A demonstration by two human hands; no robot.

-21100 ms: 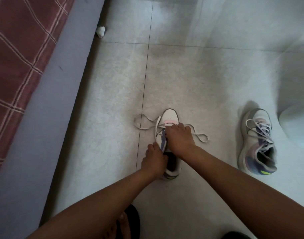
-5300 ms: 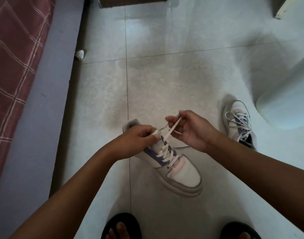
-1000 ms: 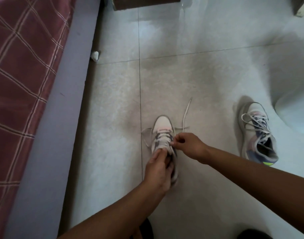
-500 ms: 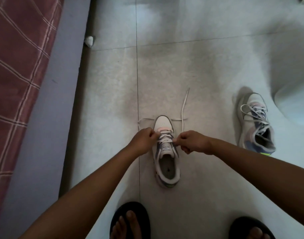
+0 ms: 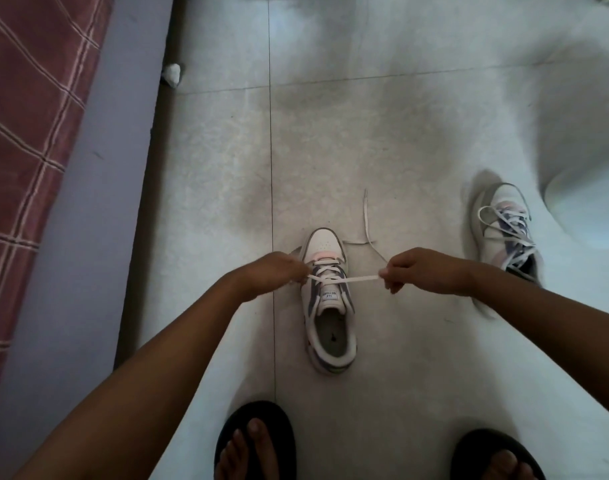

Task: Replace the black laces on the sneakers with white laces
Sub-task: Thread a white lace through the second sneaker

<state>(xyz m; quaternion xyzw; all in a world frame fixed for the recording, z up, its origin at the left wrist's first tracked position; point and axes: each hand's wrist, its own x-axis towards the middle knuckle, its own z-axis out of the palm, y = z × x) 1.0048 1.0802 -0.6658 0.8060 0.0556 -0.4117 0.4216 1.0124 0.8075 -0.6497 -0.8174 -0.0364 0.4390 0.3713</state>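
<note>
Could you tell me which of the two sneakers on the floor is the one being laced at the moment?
The middle sneaker: both hands pull its white lace taut. The sneaker on the right lies untouched.

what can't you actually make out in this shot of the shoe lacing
Head view only:
- Left hand: how it grips the white lace is hidden by its own curled fingers.
- Tongue label on the near sneaker: print too small.
- Far sneaker: heel blurred, behind the right forearm.
- Pale rounded object: cut off by the right edge.

Both hands have drawn apart, pulling the white lace (image 5: pixel 344 279) taut.
</note>
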